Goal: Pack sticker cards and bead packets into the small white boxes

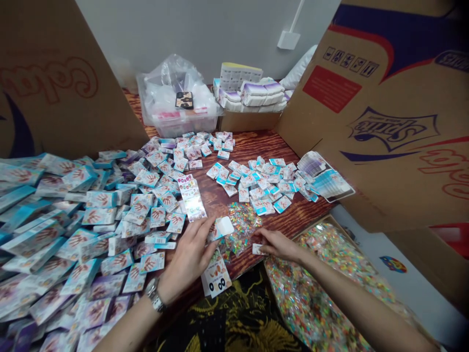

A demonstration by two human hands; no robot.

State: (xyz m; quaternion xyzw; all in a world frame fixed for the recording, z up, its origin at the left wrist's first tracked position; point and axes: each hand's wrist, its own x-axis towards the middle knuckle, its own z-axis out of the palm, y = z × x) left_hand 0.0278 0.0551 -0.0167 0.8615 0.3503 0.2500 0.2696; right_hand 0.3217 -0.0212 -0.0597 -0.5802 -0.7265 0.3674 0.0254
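Observation:
My left hand (192,249), with a watch on the wrist, grips a small printed box (221,228) with its white end flap standing up. Just to the right, my right hand (274,243) pinches a small white piece (257,249), perhaps folded paper; its print is too small to read. A clear bag of colourful beads (242,222) lies between and behind the two hands. Under my left hand, a printed sticker sheet (217,281) reaches the table's front edge. Another sticker sheet (192,197) lies farther back.
Many small boxes (98,215) heap up on the left, with a smaller pile (264,178) at centre right. A carton (330,259) of bagged beads stands at lower right. Large cardboard boxes (384,98) flank the table. At the back are a plastic tub (179,122) and stacked flat packs (252,95).

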